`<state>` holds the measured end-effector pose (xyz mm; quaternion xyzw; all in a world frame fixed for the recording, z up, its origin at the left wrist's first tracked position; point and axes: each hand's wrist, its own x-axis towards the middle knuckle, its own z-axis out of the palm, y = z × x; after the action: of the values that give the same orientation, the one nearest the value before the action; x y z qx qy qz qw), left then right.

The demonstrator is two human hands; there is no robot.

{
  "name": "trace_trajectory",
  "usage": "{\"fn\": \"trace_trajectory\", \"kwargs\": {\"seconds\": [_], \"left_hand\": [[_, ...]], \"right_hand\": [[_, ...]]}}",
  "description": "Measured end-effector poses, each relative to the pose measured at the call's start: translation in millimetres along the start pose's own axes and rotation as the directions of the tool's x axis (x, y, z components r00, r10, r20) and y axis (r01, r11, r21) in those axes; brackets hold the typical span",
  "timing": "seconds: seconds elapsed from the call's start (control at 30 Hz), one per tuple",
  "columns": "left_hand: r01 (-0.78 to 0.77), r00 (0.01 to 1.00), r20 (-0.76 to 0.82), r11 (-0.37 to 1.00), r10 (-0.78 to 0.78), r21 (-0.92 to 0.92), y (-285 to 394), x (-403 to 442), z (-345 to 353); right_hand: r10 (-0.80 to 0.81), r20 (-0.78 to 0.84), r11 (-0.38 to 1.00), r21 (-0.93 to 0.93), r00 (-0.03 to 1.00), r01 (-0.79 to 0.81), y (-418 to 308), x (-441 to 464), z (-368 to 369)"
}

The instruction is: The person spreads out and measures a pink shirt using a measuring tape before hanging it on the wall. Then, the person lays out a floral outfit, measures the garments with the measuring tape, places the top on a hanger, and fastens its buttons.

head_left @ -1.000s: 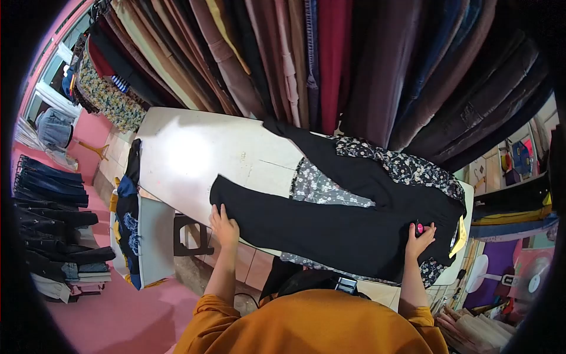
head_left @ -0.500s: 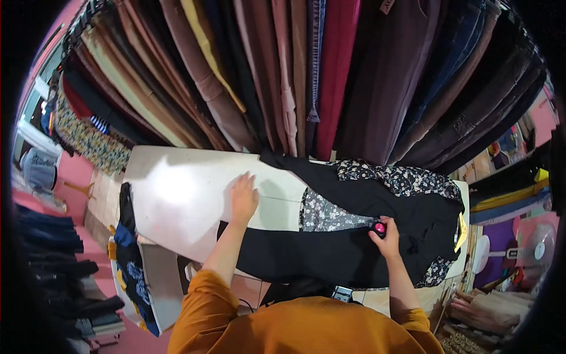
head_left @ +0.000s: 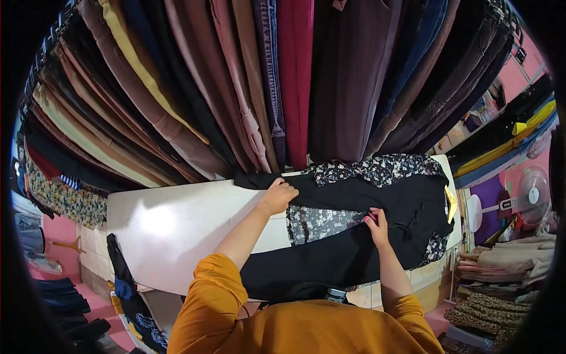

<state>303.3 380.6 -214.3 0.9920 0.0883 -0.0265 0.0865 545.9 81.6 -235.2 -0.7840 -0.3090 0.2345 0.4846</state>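
Black trousers (head_left: pixel 312 268) lie spread on a white board, legs toward the left and waist with a drawstring at the right. Beneath them is a black garment with white flowers (head_left: pixel 330 221), showing between the legs and past the edges. My left hand (head_left: pixel 279 196) is closed on the far trouser leg near its lower end. Between the legs, close to the crotch, my right hand (head_left: pixel 377 224) is closed around a small dark object with a pink end, mostly hidden by the fingers. It rests against the black cloth.
The white board (head_left: pixel 159 236) extends to the left. A yellow hanger (head_left: pixel 451 203) pokes out at the waist. Many trousers (head_left: pixel 295 82) hang in a row behind the board. At the right are a fan (head_left: pixel 530 197) and folded clothes (head_left: pixel 507 259).
My left hand has moved from the bare board, right and away from me, onto the far trouser leg. The far leg lies straighter. The view has shifted to the right.
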Motion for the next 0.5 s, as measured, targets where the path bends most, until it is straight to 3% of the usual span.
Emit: {"fn": "trace_trajectory", "kwargs": {"seconds": [0.07,0.17,0.23,0.3,0.37,0.4,0.47,0.5], "left_hand": [[-0.063,0.994,-0.095,0.998,0.06,-0.021,-11.3,-17.8,2.5],[-0.013,0.993,-0.116,0.999,0.009,-0.034,-27.7,-59.7,-10.5],[0.118,0.988,-0.104,0.991,-0.111,0.062,-43.1,-91.4,-12.3],[0.39,0.917,-0.128,0.915,-0.377,0.101,-48.3,-127.6,-18.9],[0.532,0.804,-0.358,0.844,-0.475,0.074,-35.7,-160.8,-34.4],[0.538,0.801,-0.355,0.839,-0.481,0.077,-28.0,-174.7,-31.7],[0.687,0.688,-0.434,0.716,-0.583,0.128,-7.4,-204.4,-20.8],[0.711,0.671,-0.368,0.699,-0.643,0.076,-2.2,-218.3,-0.1]], "right_hand": [[-0.004,-0.012,1.0,0.001,1.0,0.004,2.1,1.8,1.1],[0.02,-0.018,1.0,0.017,1.0,-0.02,3.1,1.0,2.4],[0.013,-0.066,1.0,0.026,0.998,-0.011,4.9,1.3,3.9],[0.003,-0.06,1.0,0.022,0.998,-0.002,7.4,1.6,2.5],[0.004,-0.063,0.999,0.036,0.998,-0.002,11.3,2.6,2.8],[0.005,-0.066,0.999,0.047,0.998,-0.002,9.4,1.5,2.6],[0.005,-0.06,0.999,0.035,0.998,-0.003,8.1,1.4,2.8],[0.001,-0.061,1.0,0.019,0.998,0.0,8.7,1.9,1.8]]}}
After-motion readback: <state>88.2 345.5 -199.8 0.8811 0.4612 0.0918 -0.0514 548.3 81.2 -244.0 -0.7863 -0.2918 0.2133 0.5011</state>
